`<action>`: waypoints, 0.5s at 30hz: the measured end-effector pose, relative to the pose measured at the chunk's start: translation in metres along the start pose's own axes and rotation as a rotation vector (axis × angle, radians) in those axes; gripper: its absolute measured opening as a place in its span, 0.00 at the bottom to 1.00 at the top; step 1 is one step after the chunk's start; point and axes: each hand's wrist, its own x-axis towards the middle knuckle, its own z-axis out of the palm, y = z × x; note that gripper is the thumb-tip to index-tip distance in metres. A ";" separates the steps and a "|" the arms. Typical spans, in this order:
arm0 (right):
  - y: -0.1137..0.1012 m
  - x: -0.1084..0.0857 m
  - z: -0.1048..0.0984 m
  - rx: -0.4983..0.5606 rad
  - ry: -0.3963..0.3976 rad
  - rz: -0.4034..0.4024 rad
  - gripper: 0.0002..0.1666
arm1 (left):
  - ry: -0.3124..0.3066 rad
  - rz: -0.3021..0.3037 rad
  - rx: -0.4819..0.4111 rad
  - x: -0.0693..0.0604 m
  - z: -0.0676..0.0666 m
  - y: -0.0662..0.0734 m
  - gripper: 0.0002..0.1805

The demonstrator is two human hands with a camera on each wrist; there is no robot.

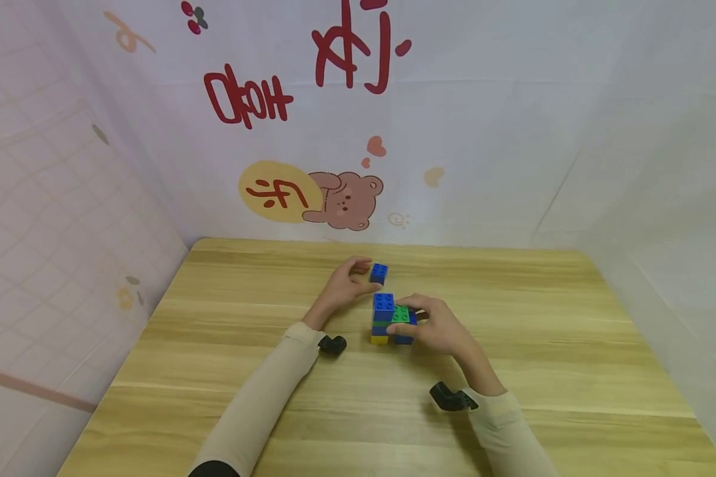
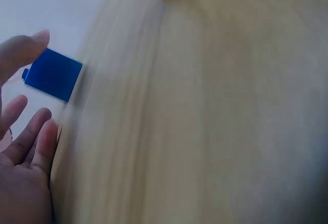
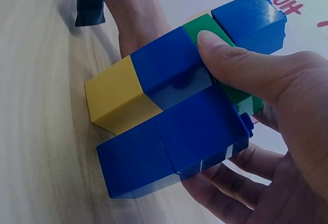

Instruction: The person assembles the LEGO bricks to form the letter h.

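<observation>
My right hand (image 1: 438, 326) grips a stack of toy building bricks from its right side. In the right wrist view the thumb (image 3: 230, 60) presses on the green brick (image 3: 248, 103), with the other fingers behind the stack. A yellow brick (image 3: 120, 96) forms the base of one column, a blue brick (image 3: 171, 65) above it, and another blue brick (image 3: 248, 21) tops it past the green one. More blue bricks (image 3: 200, 131) stand alongside. My left hand (image 1: 345, 285) reaches beside a loose blue brick (image 1: 378, 273), its thumb and fingers spread on either side; contact is unclear.
The bricks are on a wood-grain table (image 1: 215, 318), its far edge against a white printed cloth (image 1: 483, 146). Dark camera mounts (image 1: 332, 345) stick out from both sleeves. A similar cloth (image 1: 54, 218) hangs on the left.
</observation>
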 end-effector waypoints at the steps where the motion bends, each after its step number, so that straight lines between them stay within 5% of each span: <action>1: 0.000 0.000 0.000 0.001 -0.001 -0.003 0.27 | 0.001 0.008 0.019 0.002 0.002 0.000 0.38; 7: 0.000 0.001 -0.001 0.006 -0.003 -0.007 0.27 | 0.028 0.025 0.078 0.005 0.009 0.002 0.33; 15: -0.002 -0.001 -0.001 0.006 -0.001 -0.028 0.26 | 0.069 0.011 0.018 0.002 0.012 0.004 0.28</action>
